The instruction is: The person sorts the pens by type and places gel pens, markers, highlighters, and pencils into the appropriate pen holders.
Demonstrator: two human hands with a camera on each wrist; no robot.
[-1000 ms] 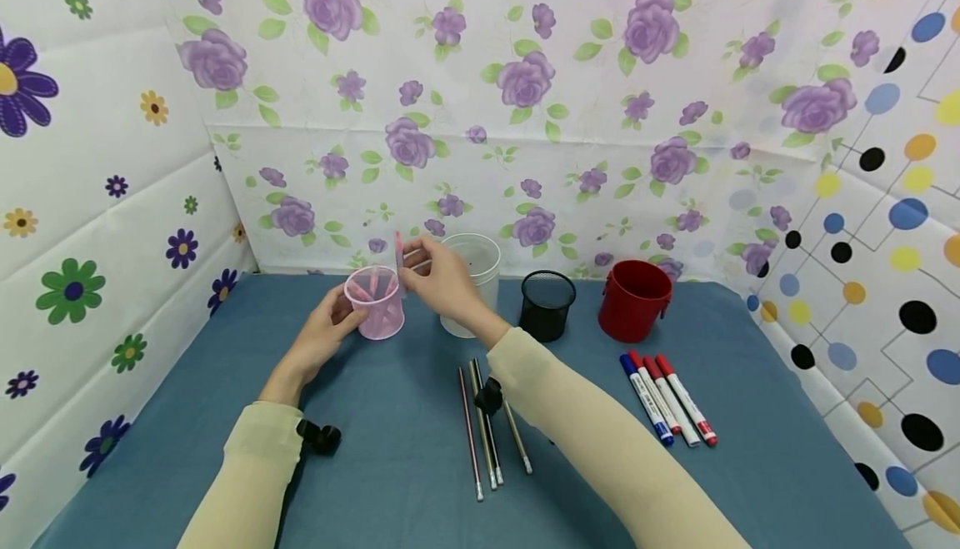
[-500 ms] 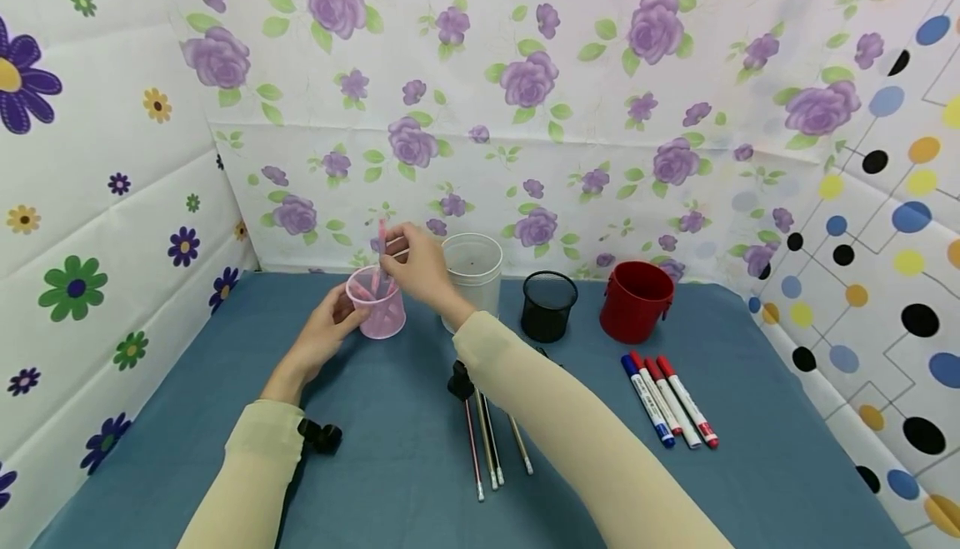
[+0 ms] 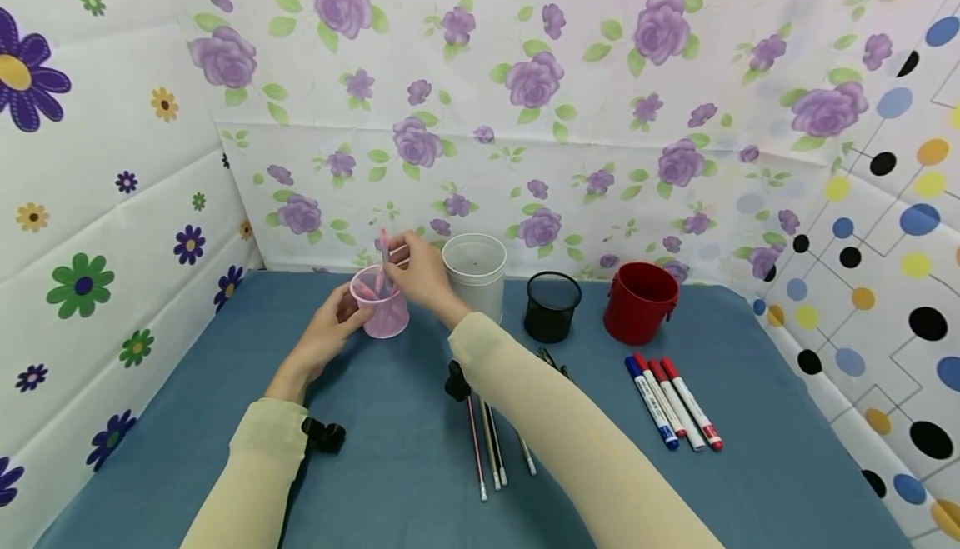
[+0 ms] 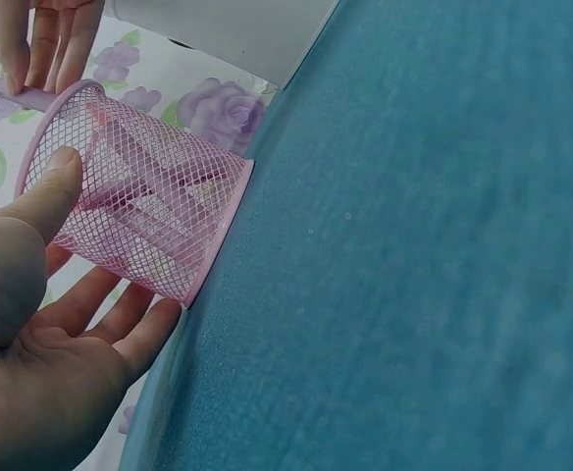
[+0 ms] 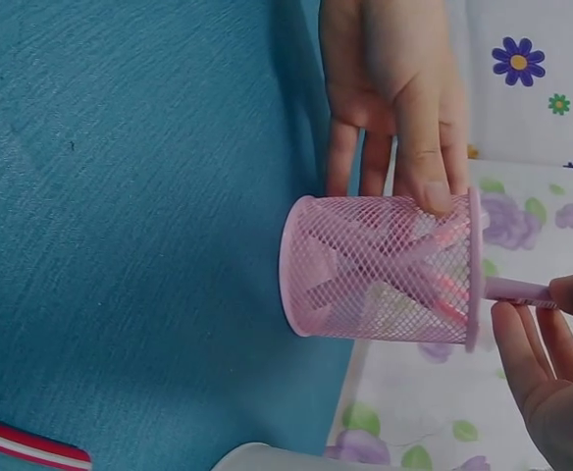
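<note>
My left hand (image 3: 327, 330) holds a pink mesh pen cup (image 4: 159, 196) upright on the table, thumb on the near side and fingers round the other. Several pink pens show through the mesh. Above the rim, my right hand (image 3: 420, 272) pinches another pink pen (image 5: 515, 290) between thumb and fingertips. This pen stands nearly upright, its lower part inside the cup and its upper end sticking out above the fingers. Beside the right hand is a white bin (image 3: 474, 270), partly hidden by that hand and wrist.
A black mesh cup (image 3: 551, 316) and a red cup (image 3: 637, 307) stand along the back. Several pencils (image 3: 477, 453) lie under the right forearm, with dark pens (image 3: 551, 357) partly hidden beyond it. Red and blue markers (image 3: 678, 403) lie at the right. Flowered cloth walls enclose the table.
My right hand has moved left from beside the pink cup to over its opening, and the pen has gone partly into it. The left hand keeps its hold on the cup.
</note>
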